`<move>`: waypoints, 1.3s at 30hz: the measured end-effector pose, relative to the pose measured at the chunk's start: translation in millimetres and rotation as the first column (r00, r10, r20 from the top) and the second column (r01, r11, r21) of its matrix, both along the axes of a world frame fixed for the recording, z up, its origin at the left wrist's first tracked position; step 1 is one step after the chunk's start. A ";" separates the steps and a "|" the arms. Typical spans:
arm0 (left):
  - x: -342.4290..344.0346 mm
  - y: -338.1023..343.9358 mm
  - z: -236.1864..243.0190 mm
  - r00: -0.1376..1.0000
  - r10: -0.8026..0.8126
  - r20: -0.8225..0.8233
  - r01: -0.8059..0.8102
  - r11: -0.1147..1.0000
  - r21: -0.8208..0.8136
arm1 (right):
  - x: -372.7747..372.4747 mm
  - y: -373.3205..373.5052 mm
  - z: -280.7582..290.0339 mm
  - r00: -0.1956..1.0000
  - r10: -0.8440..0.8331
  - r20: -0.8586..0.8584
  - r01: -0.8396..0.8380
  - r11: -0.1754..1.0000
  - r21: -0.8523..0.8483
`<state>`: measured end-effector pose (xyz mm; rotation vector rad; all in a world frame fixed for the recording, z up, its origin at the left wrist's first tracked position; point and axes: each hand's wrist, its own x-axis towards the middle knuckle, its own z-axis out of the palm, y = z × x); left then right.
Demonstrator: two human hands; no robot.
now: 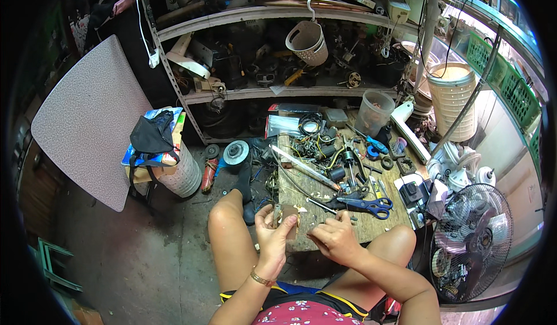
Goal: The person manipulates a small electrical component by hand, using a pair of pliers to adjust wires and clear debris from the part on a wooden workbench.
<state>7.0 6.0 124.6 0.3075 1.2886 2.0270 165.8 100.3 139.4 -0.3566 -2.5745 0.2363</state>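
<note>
My left hand (272, 230) grips a small brown block-shaped part (288, 215) with a metal tab on its left and pale scraps on top, held just above the near edge of a low wooden board (371, 223). My right hand (335, 238) hovers right beside it with fingers curled and pinched together; whether it holds anything small I cannot tell. Blue-handled scissors (371, 205) lie on the board just beyond my right hand. My bare knees flank the board's near edge.
The board carries wires, pliers, screwdrivers and small parts. Behind it stands a metal shelf rack (232, 17) full of motors and a hanging basket. A fan (473, 241) stands right, a white perforated drum (451, 98) behind it, a leaning board (87, 122) and bin left.
</note>
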 end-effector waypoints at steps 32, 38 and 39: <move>-17.2 -21.5 27.2 0.536 -0.549 -0.642 0.445 0.829 -0.338 | -7.1 34.6 21.8 0.888 0.099 -0.450 -0.420 -0.227 -0.879; -7.4 -13.4 39.2 0.263 -0.603 -0.753 0.375 0.783 -0.496 | -23.9 36.3 100.9 0.748 0.390 0.537 -0.034 0.831 -0.555; -4.2 -12.2 39.5 0.242 -0.589 -0.771 0.361 0.792 -0.492 | -25.8 34.0 96.6 0.763 0.343 0.548 -0.040 0.872 -0.488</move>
